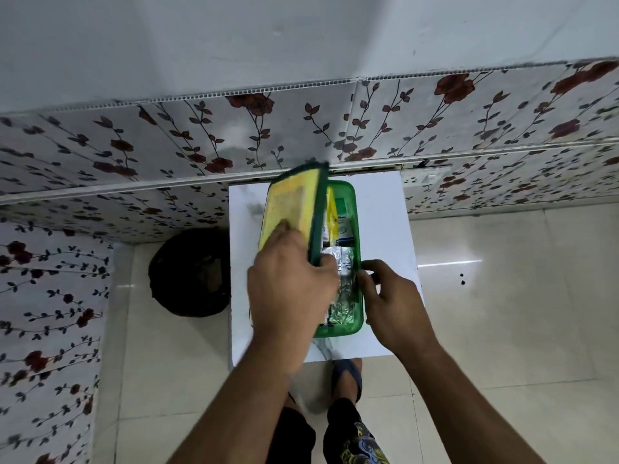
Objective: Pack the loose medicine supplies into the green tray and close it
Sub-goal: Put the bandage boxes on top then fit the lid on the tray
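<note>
1. The green tray (355, 324) sits mid-surface, packed with foil strips (345, 262) and a box (341, 226) toward 12 o'clock.
2. The lid (291, 202) stands tilted up along the tray's 9 o'clock edge; thin plastic, probably light and a bit flexy.
3. The left hand (291, 289) pinches the lid's near end, fingers closed on it.
4. The right hand (392, 306) has fingers curled on the tray's 3 o'clock rim, steadying it.
5. Best grip is the lid's edges; press down evenly, as bulging strips could block closure.
6. The white surface (385, 209) has a dark basket (187, 272) at 9 o'clock.
</note>
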